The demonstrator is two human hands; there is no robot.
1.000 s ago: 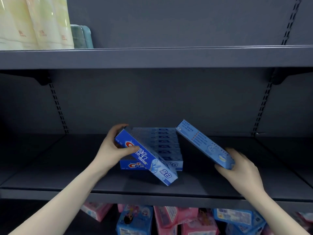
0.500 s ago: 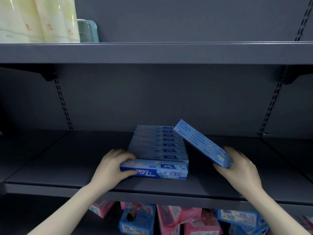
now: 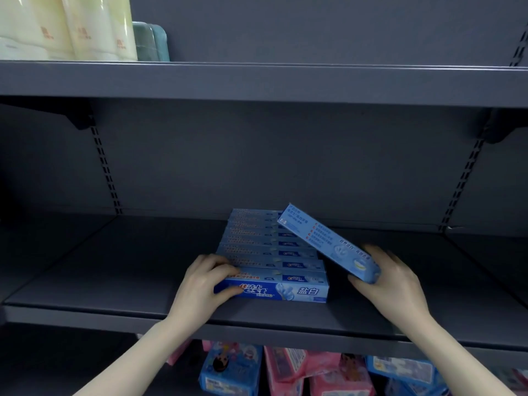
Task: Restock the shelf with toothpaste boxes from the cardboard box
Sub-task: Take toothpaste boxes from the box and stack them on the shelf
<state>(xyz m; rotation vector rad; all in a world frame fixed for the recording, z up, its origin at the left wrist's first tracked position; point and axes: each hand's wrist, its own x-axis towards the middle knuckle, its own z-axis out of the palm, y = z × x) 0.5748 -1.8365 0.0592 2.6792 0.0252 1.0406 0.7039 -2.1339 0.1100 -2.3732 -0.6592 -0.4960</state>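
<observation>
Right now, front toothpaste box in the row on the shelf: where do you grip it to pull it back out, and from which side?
Probably the right end of the front box, coming from the right. It lies flat, long side along the shelf edge, another box tight behind it, and the left hand covers its left end. Only the ends and front face are free.

Left hand [image 3: 204, 284] fingers curled gripping, right hand [image 3: 391, 281] clasping, both forearms extended

row of blue toothpaste boxes [image 3: 271, 252]: flat on shelf [image 3: 120, 270] | another box [image 3: 328, 242]: tilted, raised
</observation>
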